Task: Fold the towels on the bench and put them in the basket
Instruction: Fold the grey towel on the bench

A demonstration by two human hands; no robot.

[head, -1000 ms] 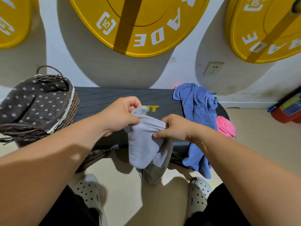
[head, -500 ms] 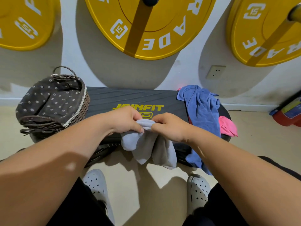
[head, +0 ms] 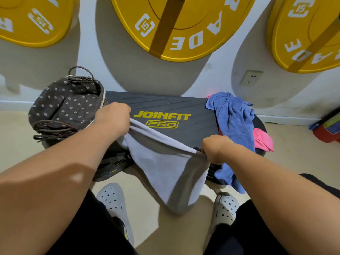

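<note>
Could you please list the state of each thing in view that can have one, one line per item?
Grey towel: stretched between both hands, lower part hanging over the bench's near edge.
Left hand: shut on one towel corner.
Right hand: shut on the other corner.
Blue towel: unfolded, crumpled on the bench.
Pink towel: unfolded, beside the blue one.
Basket: open, no towels visible inside.

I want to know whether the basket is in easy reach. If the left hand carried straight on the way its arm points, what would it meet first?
Probably the basket: the left hand, gripping the grey towel, sits right beside its rim. Depth is unclear, so it might pass just over the bench edge instead.
</note>
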